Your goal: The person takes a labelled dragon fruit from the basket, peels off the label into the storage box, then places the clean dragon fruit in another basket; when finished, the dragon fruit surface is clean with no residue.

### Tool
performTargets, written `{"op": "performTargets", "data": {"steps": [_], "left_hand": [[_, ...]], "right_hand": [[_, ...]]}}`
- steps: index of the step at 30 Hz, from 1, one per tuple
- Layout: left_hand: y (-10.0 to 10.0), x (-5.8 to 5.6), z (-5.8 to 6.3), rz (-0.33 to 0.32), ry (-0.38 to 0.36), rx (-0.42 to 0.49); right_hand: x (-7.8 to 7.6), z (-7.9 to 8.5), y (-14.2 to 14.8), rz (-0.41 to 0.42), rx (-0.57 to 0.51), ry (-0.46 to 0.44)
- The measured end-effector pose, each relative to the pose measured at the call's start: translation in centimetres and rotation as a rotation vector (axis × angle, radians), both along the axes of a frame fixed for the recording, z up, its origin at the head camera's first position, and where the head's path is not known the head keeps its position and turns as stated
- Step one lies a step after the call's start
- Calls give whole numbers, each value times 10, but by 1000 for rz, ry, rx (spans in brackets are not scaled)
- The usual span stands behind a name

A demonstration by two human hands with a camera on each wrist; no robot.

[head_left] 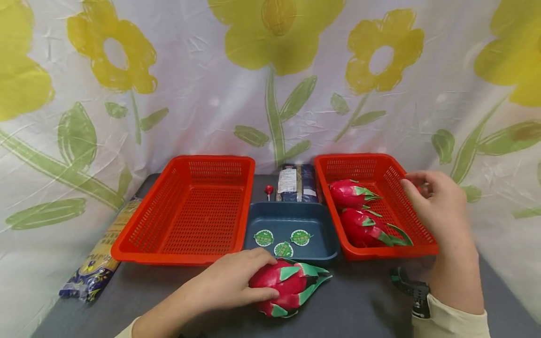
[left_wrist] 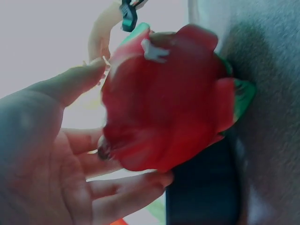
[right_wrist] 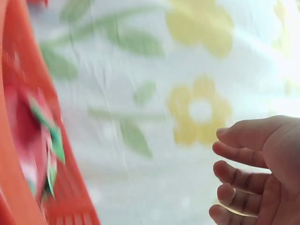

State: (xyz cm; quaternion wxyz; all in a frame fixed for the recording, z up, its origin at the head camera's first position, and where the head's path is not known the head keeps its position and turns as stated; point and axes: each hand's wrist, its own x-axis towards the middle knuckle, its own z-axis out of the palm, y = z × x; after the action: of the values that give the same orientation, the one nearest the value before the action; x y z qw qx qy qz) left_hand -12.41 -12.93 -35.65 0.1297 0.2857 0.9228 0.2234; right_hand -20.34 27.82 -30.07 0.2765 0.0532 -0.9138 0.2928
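A pink dragon fruit (head_left: 281,286) with green-tipped scales lies in front of the blue tray. My left hand (head_left: 236,279) grips its left end, thumb on the near side and fingers over the far side. Up close in the left wrist view, the fruit (left_wrist: 164,103) sits between thumb and fingers. My right hand (head_left: 441,204) hovers over the right side of the right red basket (head_left: 389,253), fingers loosely bent around nothing. Inside that basket, two more dragon fruits lie along the left wall, one farther back (head_left: 348,193) and one nearer (head_left: 365,228).
A second red basket (head_left: 207,220) stands at left. Between the baskets sits the blue tray (head_left: 291,211) with three green-and-white stickers. Behind it are a dark package (head_left: 297,183) and a red lollipop (head_left: 268,189). A long yellow-and-blue packet (head_left: 99,258) lies far left.
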Motion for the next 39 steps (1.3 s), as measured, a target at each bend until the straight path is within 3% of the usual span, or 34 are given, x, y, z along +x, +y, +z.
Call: {"op": "performTargets", "data": {"steps": [6,12,20,27,32,36,39], "left_hand": [[10,-1,-5,28,129,6],[16,2,-11,15,264,62],[25,4,-20,-4,357,137],[30,5,-20,-21,377,144],[25,14,-1,8,286,169],[14,27,34,61,215,281],[10,25,69,39,280,390]], "right_hand": [[-8,-15,56,-95,-123,-138],[-14,-38,97,-128,-81,-286],[-37,-80,115,-36,-46,-495],[-37,-82,120,-50,-99,-551],[-35,-80,120,-38,-101,-567],[-35,-82,117,-40,-107,-568],[-34,-85,113,-42,-126,-565]]}}
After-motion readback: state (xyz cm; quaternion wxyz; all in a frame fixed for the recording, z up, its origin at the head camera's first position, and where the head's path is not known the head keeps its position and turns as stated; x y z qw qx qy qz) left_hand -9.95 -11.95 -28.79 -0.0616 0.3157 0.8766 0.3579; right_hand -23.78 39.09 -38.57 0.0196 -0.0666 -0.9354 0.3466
